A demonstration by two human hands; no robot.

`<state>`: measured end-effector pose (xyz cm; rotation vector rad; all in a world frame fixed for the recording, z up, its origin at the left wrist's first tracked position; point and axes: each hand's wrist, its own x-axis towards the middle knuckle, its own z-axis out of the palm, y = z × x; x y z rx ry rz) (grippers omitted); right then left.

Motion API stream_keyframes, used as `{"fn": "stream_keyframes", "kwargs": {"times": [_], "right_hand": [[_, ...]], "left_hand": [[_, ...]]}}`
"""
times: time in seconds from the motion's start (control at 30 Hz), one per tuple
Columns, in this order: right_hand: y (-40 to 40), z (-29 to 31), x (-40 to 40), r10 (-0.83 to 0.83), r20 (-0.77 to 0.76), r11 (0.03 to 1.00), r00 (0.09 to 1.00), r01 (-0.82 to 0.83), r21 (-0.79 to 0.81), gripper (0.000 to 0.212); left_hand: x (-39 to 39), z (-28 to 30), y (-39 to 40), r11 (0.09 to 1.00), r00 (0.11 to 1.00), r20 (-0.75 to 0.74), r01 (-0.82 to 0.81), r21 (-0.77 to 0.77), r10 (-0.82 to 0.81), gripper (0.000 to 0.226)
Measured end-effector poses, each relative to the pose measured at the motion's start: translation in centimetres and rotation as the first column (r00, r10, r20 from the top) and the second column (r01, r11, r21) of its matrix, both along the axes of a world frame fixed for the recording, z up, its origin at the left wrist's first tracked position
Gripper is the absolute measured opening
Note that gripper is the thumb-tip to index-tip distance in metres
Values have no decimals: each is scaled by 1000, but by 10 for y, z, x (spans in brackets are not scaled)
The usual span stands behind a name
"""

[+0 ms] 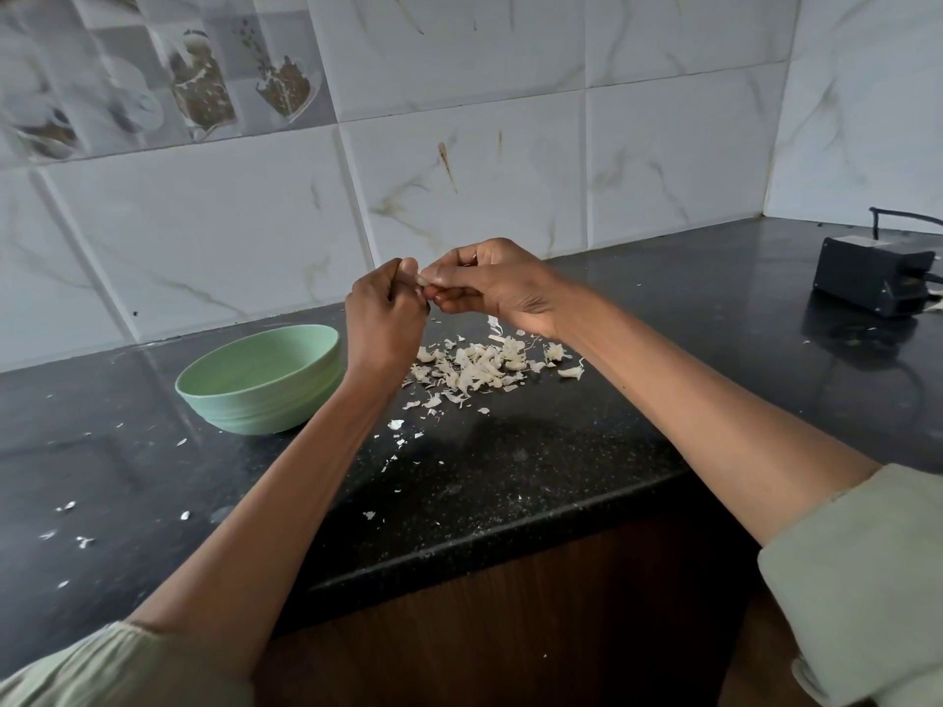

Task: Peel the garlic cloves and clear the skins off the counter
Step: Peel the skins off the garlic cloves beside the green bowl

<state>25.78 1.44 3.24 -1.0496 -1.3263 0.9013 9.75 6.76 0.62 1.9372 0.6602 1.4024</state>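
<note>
Both hands are raised above the black counter [510, 451], meeting over a small pale garlic clove [421, 281]. My left hand [383, 318] pinches the clove with curled fingers. My right hand [497, 288] pinches it from the other side, fingertips against the left hand's. Most of the clove is hidden by the fingers. Below the hands lies a pile of white garlic skins [485, 367] on the counter. A light green bowl [260, 380] stands to the left of the pile; its inside is not visible.
Small skin flakes [396, 425] are scattered over the counter toward the front edge and far left. A black box with a cable [872, 283] sits at the back right corner. Tiled wall [459, 145] runs behind the counter.
</note>
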Motion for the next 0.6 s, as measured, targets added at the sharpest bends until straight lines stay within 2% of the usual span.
{"fn": "stream_keyframes", "kwargs": {"times": [0.23, 0.43, 0.6], "right_hand": [[-3, 2, 4, -21, 73, 998, 997, 17, 57, 10], [-6, 4, 6, -129, 241, 978, 962, 83, 192, 11], [-5, 4, 8, -213, 317, 951, 924, 122, 284, 16]], "left_hand": [[2, 1, -1, 997, 999, -26, 27, -74, -29, 42], [2, 2, 0, 991, 997, -33, 67, -117, -71, 47], [3, 3, -3, 977, 993, 14, 116, -180, -115, 45]]}}
